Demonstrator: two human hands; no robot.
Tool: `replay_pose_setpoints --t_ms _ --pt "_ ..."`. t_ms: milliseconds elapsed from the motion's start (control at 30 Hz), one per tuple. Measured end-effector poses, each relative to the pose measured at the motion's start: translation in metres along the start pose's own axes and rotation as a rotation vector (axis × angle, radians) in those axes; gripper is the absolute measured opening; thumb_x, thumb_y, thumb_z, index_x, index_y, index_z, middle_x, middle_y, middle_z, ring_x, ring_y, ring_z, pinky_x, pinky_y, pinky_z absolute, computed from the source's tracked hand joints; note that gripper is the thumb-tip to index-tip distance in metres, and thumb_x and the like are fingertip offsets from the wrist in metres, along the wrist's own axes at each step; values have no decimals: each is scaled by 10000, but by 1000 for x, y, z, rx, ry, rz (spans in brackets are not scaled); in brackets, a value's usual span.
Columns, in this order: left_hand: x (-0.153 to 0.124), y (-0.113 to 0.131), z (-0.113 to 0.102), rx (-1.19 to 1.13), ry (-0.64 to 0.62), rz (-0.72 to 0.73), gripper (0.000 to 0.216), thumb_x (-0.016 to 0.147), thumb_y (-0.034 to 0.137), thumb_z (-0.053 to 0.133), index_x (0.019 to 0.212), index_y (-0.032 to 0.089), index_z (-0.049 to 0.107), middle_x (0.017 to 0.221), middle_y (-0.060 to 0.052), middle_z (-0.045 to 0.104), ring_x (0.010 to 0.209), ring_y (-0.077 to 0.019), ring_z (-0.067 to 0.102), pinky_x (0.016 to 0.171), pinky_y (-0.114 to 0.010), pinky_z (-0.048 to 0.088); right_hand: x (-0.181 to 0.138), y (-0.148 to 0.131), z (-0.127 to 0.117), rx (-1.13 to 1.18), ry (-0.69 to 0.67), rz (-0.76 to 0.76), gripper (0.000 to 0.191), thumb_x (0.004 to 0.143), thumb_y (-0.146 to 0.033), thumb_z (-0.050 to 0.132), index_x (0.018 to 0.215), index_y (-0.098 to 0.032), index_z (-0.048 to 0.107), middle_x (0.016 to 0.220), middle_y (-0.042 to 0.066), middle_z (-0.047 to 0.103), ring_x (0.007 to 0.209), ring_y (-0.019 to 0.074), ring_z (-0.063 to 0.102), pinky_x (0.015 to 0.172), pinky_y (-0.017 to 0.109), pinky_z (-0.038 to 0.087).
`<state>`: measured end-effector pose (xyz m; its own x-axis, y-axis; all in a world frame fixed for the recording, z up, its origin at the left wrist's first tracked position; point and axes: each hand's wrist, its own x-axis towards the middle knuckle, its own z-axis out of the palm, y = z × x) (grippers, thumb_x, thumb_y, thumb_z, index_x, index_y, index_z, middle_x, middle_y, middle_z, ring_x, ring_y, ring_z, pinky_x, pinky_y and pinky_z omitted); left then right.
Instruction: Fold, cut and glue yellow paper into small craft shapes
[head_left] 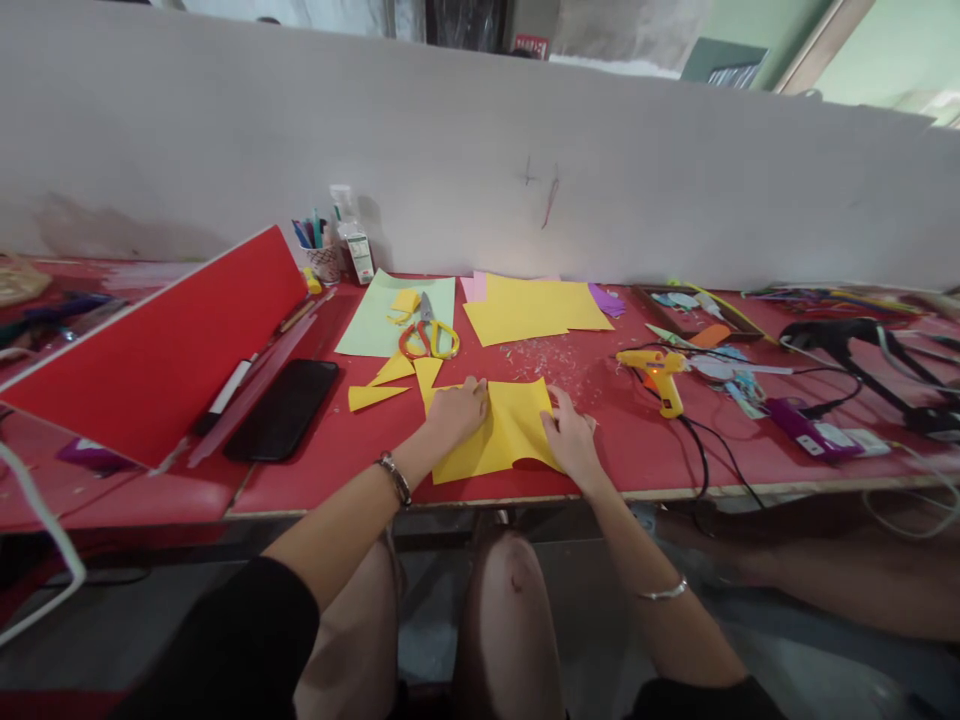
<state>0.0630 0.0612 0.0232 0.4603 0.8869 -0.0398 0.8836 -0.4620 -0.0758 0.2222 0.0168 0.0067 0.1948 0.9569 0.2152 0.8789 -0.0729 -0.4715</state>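
A yellow paper sheet [499, 430] lies at the front edge of the red table, its right part bent up in a curve. My left hand [459, 408] presses on its left side with the fingers curled together. At the sheet's right edge, my right hand [571, 437] pinches the paper between thumb and fingers. Just beyond my left hand are cut yellow paper pieces [379, 396]. Scissors [427, 335] with red and yellow handles rest partly on a light green sheet [364, 325]. Another yellow sheet [525, 310] lies farther back.
To the right are a yellow glue gun [656, 375] with its cord and a tray [697, 310] of small items. On the left stand a tilted red board [172, 350], a black phone [285, 410], a pen cup [322, 262] and a bottle [356, 245]. A white partition [450, 150] closes the back.
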Motion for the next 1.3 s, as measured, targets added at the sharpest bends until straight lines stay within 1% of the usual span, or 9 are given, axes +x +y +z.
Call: replay_pose_setpoints --t_ms 267,400,500,567,667,800,1000,1200,1300 --pt "-1 -2 3 -72 27 -22 427 850 271 242 1251 138 306 1124 -136 463 869 -221 556 645 -318 422 -3 8 -10 86 24 87 400 726 -250 367 1109 -144 419 664 22 635 758 196 569 798 367 312" --pt "-17 6 1 -163 54 -88 463 829 318 303 1258 147 291 1159 -146 441 1058 -260 431 735 -379 418 -6 7 -18 224 2 165 541 690 -354 430 1177 -131 353 614 -6 616 701 182 571 778 349 345" --pt "-34 14 3 -233 79 -54 408 841 277 270 1243 237 327 1204 -91 432 1108 -220 389 848 -409 363 -12 11 -22 298 -55 164 592 671 -348 440 1200 -107 325 552 -20 586 612 171 554 693 315 377" --pt "-41 18 6 -246 58 -22 399 844 268 255 1234 274 341 1269 -71 384 1175 -219 318 920 -471 277 -16 14 -22 294 -81 101 558 671 -306 423 1186 -105 344 477 -47 536 522 153 518 645 292 378" --pt "-44 21 12 -245 35 3 408 843 285 245 1244 299 320 1340 -54 300 1230 -225 230 939 -542 199 -21 16 -21 232 -66 22 473 680 -265 398 1134 -130 404 412 -75 467 456 137 473 612 275 363" --pt "-42 20 15 -242 34 1 417 841 308 238 1253 311 300 1359 -35 266 1243 -213 207 943 -557 177 -26 16 -19 157 -1 -64 352 701 -259 374 1019 -156 486 404 -72 452 439 129 463 611 271 351" --pt "-43 20 15 -233 33 7 424 838 313 235 1256 298 301 1363 -37 254 1248 -215 196 938 -566 175 -29 26 -23 173 2 -98 280 713 -312 348 864 -168 534 391 -59 417 388 123 427 494 230 329" --pt "-44 19 12 -246 35 23 446 836 362 248 1271 269 277 1365 -56 246 1249 -222 186 940 -570 157 -29 40 -33 193 68 -57 231 683 -332 355 692 -194 540 585 28 599 533 151 544 507 228 366" --pt "-51 15 10 -266 9 129 522 812 445 281 1276 205 278 1356 -87 260 1248 -232 183 963 -547 132 -30 40 -36 157 34 -63 244 690 -323 344 690 -192 550 587 31 605 521 152 542 504 231 372"
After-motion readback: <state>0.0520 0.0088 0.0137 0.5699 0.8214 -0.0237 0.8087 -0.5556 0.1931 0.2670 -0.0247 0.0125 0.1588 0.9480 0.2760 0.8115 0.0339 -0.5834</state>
